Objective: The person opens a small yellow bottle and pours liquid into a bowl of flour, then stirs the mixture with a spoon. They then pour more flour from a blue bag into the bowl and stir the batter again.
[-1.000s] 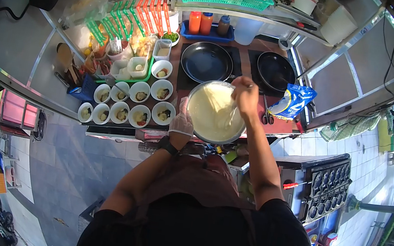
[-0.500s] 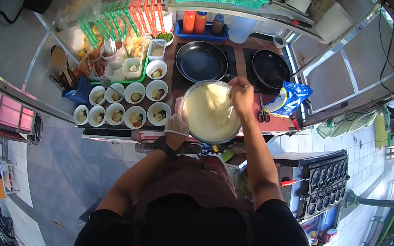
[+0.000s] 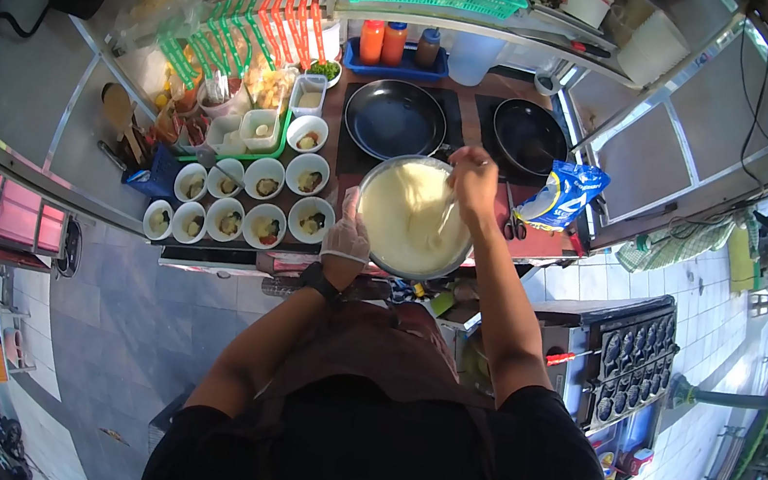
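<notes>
Right hand (image 3: 474,182), whisk (image 3: 446,217) slightly higher; one bowl (image 3: 405,228), two pans (image 3: 395,120)

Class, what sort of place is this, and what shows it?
Probably a street food stall: two round black frying pans, rows of small white bowls of fillings, and a large metal bowl of pale batter, the right hand holding a thin stirring tool in it, the gloved left hand at its rim.

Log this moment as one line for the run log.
left hand: gloved, against bowl rim | right hand: grips utensil in pale batter | behind bowl: dark pan
</notes>
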Demonstrator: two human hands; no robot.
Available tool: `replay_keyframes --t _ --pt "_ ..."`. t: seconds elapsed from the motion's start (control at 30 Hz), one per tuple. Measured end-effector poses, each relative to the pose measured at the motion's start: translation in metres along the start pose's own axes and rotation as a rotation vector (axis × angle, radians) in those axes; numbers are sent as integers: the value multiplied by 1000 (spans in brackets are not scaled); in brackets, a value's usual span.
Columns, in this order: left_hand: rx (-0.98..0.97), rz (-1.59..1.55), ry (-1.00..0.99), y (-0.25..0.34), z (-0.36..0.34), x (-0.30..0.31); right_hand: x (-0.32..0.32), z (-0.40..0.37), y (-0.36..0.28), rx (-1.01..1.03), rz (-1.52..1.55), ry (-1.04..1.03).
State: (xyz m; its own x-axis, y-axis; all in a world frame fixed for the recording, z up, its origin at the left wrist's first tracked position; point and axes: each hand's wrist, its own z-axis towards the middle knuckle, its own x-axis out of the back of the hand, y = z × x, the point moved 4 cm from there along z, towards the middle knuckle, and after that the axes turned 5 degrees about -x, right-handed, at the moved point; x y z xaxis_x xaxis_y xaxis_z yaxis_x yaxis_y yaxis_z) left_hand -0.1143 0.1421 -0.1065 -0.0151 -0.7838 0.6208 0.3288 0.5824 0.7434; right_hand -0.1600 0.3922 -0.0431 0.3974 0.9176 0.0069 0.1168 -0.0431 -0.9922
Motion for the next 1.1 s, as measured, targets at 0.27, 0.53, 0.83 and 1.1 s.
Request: replay_keyframes --t 0.27,0.53,0.83,1.1 --pt "100 -19 -59 3 0 1 3 3 -5 96 -45 60" --pt "-63 38 75 -2 -2 -3 -7 17 -17 -22 -170 -139" --pt "-24 46 -3 -5 -2 1 -65 -52 -4 -111 -57 -531" --pt "212 -10 -253 1 3 4 -31 -20 26 -91 159 -188"
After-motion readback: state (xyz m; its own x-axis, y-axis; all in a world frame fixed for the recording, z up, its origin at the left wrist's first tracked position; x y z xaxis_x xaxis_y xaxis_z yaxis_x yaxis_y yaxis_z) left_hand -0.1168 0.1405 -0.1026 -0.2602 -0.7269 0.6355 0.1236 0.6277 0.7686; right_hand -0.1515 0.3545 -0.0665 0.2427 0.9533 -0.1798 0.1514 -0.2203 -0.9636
